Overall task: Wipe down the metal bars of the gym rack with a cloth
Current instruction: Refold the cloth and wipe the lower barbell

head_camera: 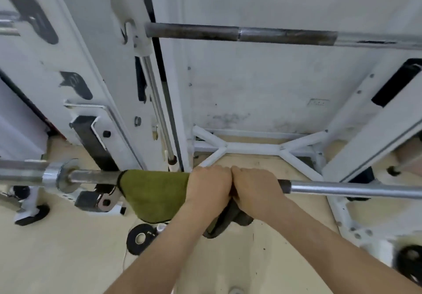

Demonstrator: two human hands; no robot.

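Observation:
A steel barbell (342, 188) lies across the view at waist height, resting on the white gym rack (109, 70). An olive-green cloth (153, 193) is draped over the bar's left middle part, and its dark underside hangs below my hands. My left hand (209, 185) grips the bar over the cloth's right end. My right hand (255, 187) grips the bar right beside it, knuckles touching the left hand; cloth hangs beneath it too. A second, darker bar (239, 34) runs across the rack higher up.
White rack uprights stand at left and right (370, 138), with a white base frame (251, 148) on the pale floor. A small black weight plate (140, 237) lies on the floor below the cloth. Another dark plate (408, 259) sits at lower right.

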